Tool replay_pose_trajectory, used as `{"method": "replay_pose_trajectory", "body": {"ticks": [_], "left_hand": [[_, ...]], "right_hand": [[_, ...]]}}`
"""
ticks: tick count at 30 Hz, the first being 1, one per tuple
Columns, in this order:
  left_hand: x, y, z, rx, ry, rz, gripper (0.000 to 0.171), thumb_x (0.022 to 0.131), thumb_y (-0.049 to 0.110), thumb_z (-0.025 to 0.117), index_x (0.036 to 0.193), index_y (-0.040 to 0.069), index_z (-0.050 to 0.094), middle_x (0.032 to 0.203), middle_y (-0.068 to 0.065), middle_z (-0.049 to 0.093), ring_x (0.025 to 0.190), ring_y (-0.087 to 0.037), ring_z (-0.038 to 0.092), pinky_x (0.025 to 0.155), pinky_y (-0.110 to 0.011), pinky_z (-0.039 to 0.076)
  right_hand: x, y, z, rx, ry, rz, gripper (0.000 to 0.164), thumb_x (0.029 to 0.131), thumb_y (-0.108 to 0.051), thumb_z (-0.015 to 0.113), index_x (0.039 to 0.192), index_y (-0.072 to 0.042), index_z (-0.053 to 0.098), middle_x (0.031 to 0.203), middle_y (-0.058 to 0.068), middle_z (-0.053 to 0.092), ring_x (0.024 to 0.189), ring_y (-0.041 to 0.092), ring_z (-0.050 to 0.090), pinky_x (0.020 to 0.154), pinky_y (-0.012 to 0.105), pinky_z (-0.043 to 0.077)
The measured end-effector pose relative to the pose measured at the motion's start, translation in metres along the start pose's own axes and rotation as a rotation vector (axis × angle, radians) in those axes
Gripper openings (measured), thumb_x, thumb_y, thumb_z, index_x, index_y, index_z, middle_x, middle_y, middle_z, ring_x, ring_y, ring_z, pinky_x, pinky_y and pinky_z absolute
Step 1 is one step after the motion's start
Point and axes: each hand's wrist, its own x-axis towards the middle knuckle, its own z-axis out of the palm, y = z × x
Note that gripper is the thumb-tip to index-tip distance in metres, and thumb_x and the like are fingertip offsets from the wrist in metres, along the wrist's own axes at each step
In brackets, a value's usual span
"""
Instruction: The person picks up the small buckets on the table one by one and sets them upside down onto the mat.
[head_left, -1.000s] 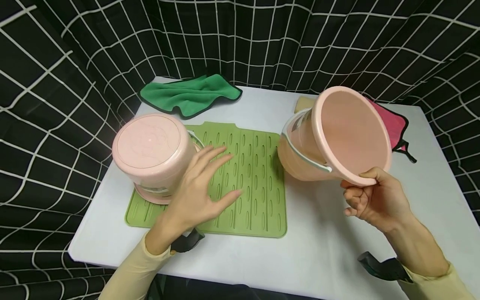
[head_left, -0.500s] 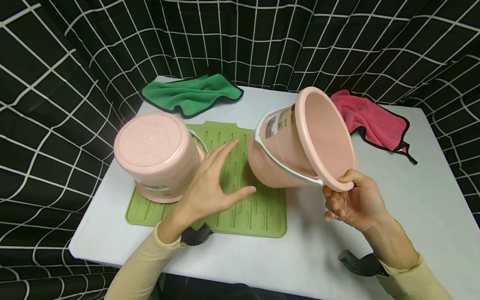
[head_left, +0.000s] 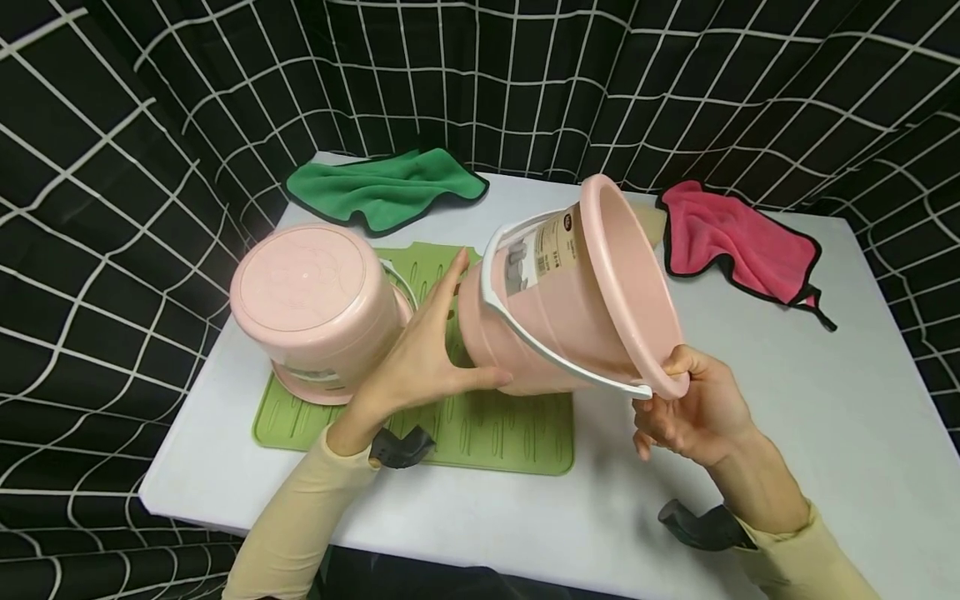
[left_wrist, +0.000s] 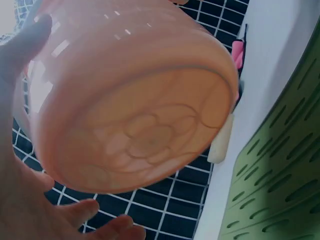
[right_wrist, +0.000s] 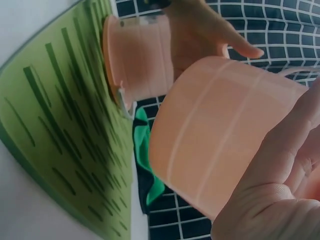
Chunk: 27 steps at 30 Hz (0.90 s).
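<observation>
My right hand (head_left: 693,408) pinches the rim of a pink bucket (head_left: 573,312), thumb over the edge and fingers below. The bucket lies tilted in the air over a green ribbed mat (head_left: 510,437), its mouth facing right and its white handle hanging along its side. Around the base end my left hand (head_left: 416,358) is spread, fingers behind and thumb in front, right at the wall. A flower pattern marks the bucket's bottom (left_wrist: 150,135) in the left wrist view. A second pink bucket (head_left: 303,279) stands upside down on the mat's left part, beside my left hand.
At the back left of the white table (head_left: 622,517) lies a green cloth (head_left: 390,187) with black edging. A pinkish-red cloth (head_left: 738,242) lies at the back right, next to a beige block (head_left: 650,223) partly behind the bucket. Black gridded fabric encloses the table.
My right hand has carried the bucket leftward from the table's right side to over the mat. My left hand has moved slightly right, and its fingers now reach the bucket's base.
</observation>
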Motion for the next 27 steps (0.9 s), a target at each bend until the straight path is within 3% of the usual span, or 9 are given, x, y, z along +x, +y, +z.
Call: {"method": "replay_pose_trajectory", "body": {"ticks": [3, 4, 7, 10, 18, 24, 27], "left_hand": [[-0.001, -0.004, 0.000, -0.025, 0.003, 0.007, 0.154, 0.050, 0.105, 0.058, 0.167, 0.028, -0.007, 0.177, 0.007, 0.000, 0.164, -0.022, 0.008, 0.128, -0.062, 0.017], [-0.001, -0.005, 0.001, -0.040, 0.002, 0.015, 0.156, 0.049, 0.104, 0.060, 0.166, 0.029, -0.009, 0.177, 0.007, -0.001, 0.164, -0.022, 0.007, 0.129, -0.062, 0.017], [-0.001, -0.009, 0.002, -0.072, 0.000, 0.040, 0.159, 0.046, 0.103, 0.063, 0.164, 0.033, -0.017, 0.176, 0.007, -0.002, 0.164, -0.021, 0.008, 0.128, -0.062, 0.017], [-0.001, -0.014, 0.003, -0.106, -0.014, 0.085, 0.160, 0.046, 0.102, 0.064, 0.164, 0.032, -0.020, 0.177, 0.006, -0.004, 0.164, -0.022, 0.008, 0.129, -0.062, 0.016], [0.002, -0.025, 0.007, -0.210, -0.004, 0.396, 0.164, 0.056, 0.086, 0.076, 0.158, 0.001, -0.022, 0.175, -0.015, -0.013, 0.164, -0.032, -0.003, 0.133, -0.056, 0.001], [0.006, -0.029, 0.013, -0.296, 0.035, 0.475, 0.157, 0.058, 0.078, 0.083, 0.158, 0.006, -0.014, 0.175, -0.016, -0.006, 0.159, -0.028, 0.017, 0.133, -0.050, 0.014], [0.008, -0.030, 0.015, -0.292, 0.065, 0.512, 0.145, 0.060, 0.077, 0.083, 0.162, 0.020, -0.004, 0.172, -0.023, 0.000, 0.157, -0.031, 0.021, 0.132, -0.052, 0.017]], "right_hand": [[0.004, 0.002, 0.001, 0.026, -0.051, -0.001, 0.040, 0.096, -0.014, 0.031, 0.107, 0.000, 0.067, 0.099, 0.012, 0.078, 0.053, 0.027, 0.026, 0.082, 0.043, 0.064], [0.005, 0.003, 0.001, 0.036, -0.065, -0.003, 0.040, 0.096, -0.014, 0.032, 0.106, 0.002, 0.067, 0.087, 0.015, 0.075, 0.052, 0.028, 0.024, 0.082, 0.043, 0.064], [0.009, 0.005, 0.002, 0.049, -0.100, -0.004, 0.042, 0.096, -0.016, 0.032, 0.103, 0.005, 0.068, 0.061, 0.018, 0.050, 0.049, 0.028, 0.021, 0.082, 0.041, 0.064], [0.012, 0.008, 0.003, 0.061, -0.121, -0.010, 0.041, 0.095, -0.016, 0.032, 0.095, 0.009, 0.065, 0.056, 0.016, 0.021, 0.046, 0.028, 0.020, 0.081, 0.040, 0.065], [0.019, 0.014, 0.011, 0.107, -0.191, -0.041, 0.043, 0.106, -0.024, 0.027, 0.090, 0.007, 0.051, 0.063, 0.013, 0.025, 0.041, 0.025, 0.021, 0.083, 0.040, 0.065], [0.025, 0.016, 0.015, 0.119, -0.234, -0.035, 0.046, 0.107, -0.028, 0.026, 0.076, 0.005, 0.028, 0.053, 0.012, 0.025, 0.038, 0.024, 0.021, 0.084, 0.041, 0.064], [0.027, 0.016, 0.015, 0.126, -0.234, -0.042, 0.046, 0.108, -0.028, 0.027, 0.072, 0.001, 0.022, 0.051, 0.013, 0.024, 0.038, 0.024, 0.021, 0.085, 0.042, 0.064]]}}
